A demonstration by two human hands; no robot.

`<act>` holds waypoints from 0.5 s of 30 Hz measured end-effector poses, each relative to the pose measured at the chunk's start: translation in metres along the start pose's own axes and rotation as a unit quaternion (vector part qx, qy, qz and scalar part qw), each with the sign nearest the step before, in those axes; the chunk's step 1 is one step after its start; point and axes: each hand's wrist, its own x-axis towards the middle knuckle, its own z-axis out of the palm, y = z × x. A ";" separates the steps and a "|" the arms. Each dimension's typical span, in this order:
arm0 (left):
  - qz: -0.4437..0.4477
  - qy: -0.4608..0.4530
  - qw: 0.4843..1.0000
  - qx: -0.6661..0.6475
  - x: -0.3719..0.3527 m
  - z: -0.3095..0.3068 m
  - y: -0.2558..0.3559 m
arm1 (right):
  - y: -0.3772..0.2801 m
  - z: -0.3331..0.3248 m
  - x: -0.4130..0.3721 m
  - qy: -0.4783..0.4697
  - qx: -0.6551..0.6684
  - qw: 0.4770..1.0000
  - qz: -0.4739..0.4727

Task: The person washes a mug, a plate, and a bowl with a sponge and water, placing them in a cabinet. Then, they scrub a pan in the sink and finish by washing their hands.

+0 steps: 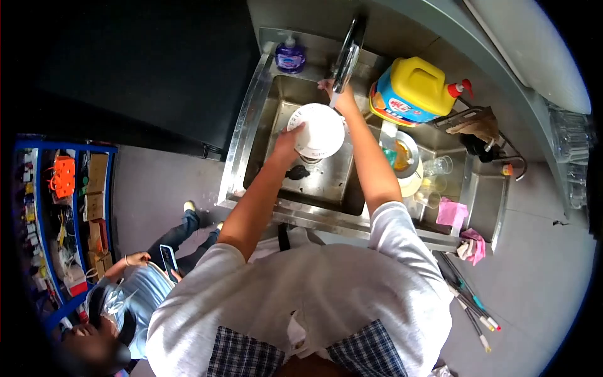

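Note:
A white plate with printed lettering along its rim is held over the left basin of the steel sink. My left hand grips its left edge, thumb on the upper face. My right hand is up at the faucet, partly hidden by the spout, its visible fingers apart and holding nothing I can see. Water seems to fall from the spout near the plate's upper edge. A dark scrap lies on the basin floor below the plate.
A purple soap bottle and a yellow pump jug stand behind the sink. Stacked dishes, clear cups and a pink cloth sit on the right. A person holding a phone is at lower left, near shelving.

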 end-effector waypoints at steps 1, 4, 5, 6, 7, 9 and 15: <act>-0.002 0.008 1.000 -0.002 -0.007 0.003 0.004 | -0.013 0.000 -0.012 0.004 -0.026 1.000 -0.010; 0.013 0.031 0.999 0.010 0.001 0.006 0.005 | -0.057 -0.005 -0.058 0.030 -0.140 0.987 -0.073; 0.010 0.044 0.999 0.018 0.000 0.011 0.005 | -0.067 -0.003 -0.082 0.042 -0.200 0.973 -0.107; 0.007 0.055 0.998 0.024 -0.004 0.022 0.009 | -0.074 -0.001 -0.100 0.051 -0.261 0.953 -0.142; 0.000 0.067 0.997 0.030 -0.012 0.034 0.012 | -0.073 0.008 -0.119 -0.028 -0.344 0.931 -0.118; -0.016 0.087 0.995 0.046 -0.025 0.053 0.006 | -0.061 0.021 -0.152 -0.087 -0.420 0.897 -0.107; -0.042 0.019 0.998 -0.053 0.018 0.024 -0.031 | -0.076 0.030 -0.159 -0.117 -0.374 0.918 -0.058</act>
